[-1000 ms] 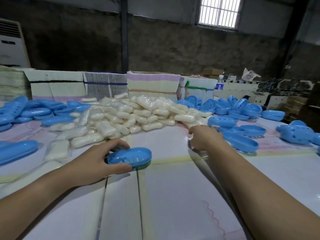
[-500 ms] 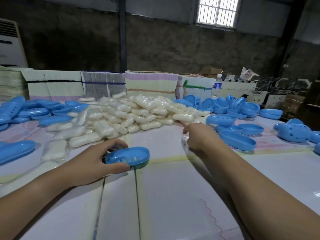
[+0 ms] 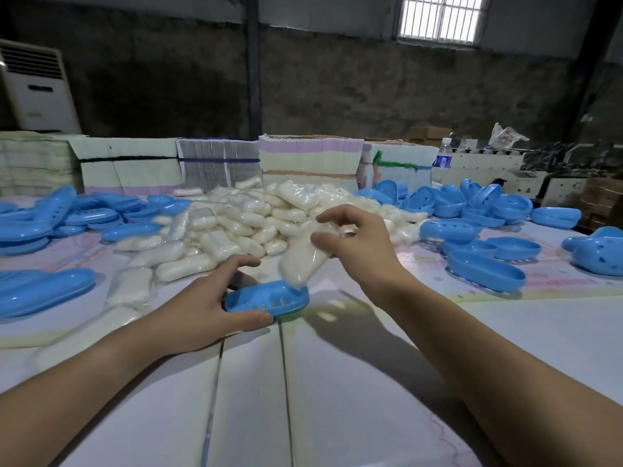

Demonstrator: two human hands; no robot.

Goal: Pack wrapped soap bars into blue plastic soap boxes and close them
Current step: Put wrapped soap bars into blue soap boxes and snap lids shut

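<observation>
Person, head view: two forearms, left hand (image 3: 199,311) and right hand (image 3: 362,246). Both arms bare from lower frame edge to wrist; no sleeve shows. Fingers (image 3: 251,320) bare: short nails. Hands ungloved.

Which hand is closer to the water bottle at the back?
Right. The right hand, pinching a wrapped soap bar, is up nearer the water bottle. The left hand grips the blue soap box, lower and further left.
</observation>
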